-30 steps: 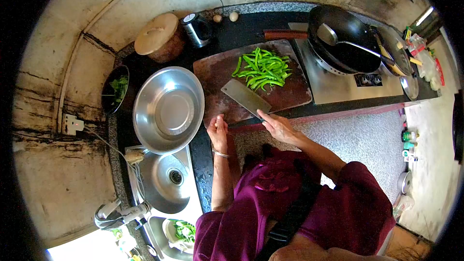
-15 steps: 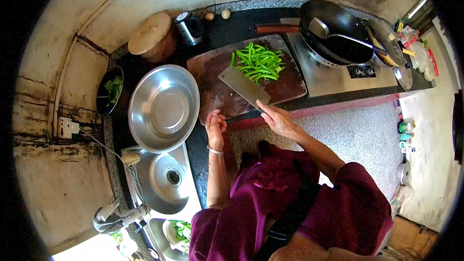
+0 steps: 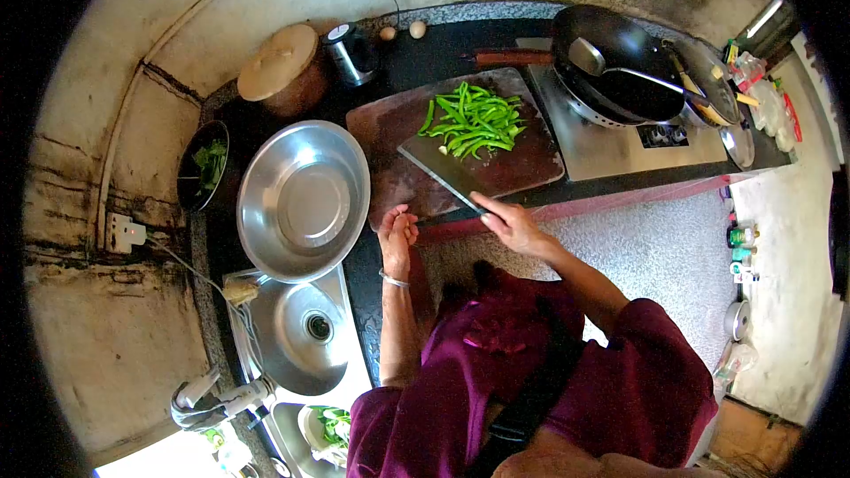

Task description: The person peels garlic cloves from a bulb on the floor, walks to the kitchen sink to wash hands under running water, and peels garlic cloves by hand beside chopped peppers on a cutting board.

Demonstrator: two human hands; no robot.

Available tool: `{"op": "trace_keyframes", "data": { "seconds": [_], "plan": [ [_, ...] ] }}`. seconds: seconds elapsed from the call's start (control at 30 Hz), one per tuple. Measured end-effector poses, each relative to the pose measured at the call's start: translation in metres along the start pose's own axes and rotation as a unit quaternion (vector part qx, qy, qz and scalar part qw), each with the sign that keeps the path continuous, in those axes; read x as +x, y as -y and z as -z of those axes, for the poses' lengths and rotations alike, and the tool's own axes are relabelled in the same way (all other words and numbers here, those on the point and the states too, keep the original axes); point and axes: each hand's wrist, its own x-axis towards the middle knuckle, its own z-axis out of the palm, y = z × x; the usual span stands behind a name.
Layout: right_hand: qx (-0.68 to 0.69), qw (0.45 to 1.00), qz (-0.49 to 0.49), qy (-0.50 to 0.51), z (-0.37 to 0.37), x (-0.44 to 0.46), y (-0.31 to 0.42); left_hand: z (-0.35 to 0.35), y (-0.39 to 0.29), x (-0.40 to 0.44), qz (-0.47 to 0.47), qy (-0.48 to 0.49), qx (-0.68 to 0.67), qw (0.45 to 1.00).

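Sliced green pepper strips (image 3: 475, 120) lie in a loose pile on the brown cutting board (image 3: 381, 137). My right hand (image 3: 512, 227) grips a cleaver (image 3: 436, 165) at the board's front edge, its broad blade tilted and pointing left over the board, just in front of the strips. A small pale piece (image 3: 443, 150) shows by the blade's far edge. At the board's front left corner is my left hand (image 3: 398, 228), fingers curled in; whether anything is inside them is hidden. A bracelet circles that wrist.
A large metal basin (image 3: 257, 204) stands left of the board, above the sink (image 3: 292, 354). On the right, a wok (image 3: 620, 80) with a spatula sits on the stove (image 3: 575, 146). Behind are a lidded pot (image 3: 279, 71), an electric kettle (image 3: 350, 55) and two eggs (image 3: 418, 29).
The cleaver has turned in my right hand, so its blade shows narrower. A pale piece now shows beside it. My left hand stays near the board's corner, and the view has shifted slightly.
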Motion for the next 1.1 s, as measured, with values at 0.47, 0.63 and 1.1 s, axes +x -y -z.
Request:
{"op": "trace_keyframes", "data": {
  "seconds": [0.47, 0.63, 1.1],
  "plan": [
    [0.337, 0.926, -0.164, 0.043, -0.004, 0.011, 0.014, -0.008, 0.008, 0.018, -0.048, 0.032, 0.044, 0.997],
    [0.287, 0.943, -0.166, -0.028, 0.007, -0.001, 0.003, -0.001, 0.004, 0.018, -0.082, 0.023, 0.136, 0.987],
    [0.352, 0.919, -0.175, -0.032, 0.004, -0.008, 0.009, -0.008, -0.001, 0.034, -0.130, 0.027, 0.206, 0.969]
  ]
}}
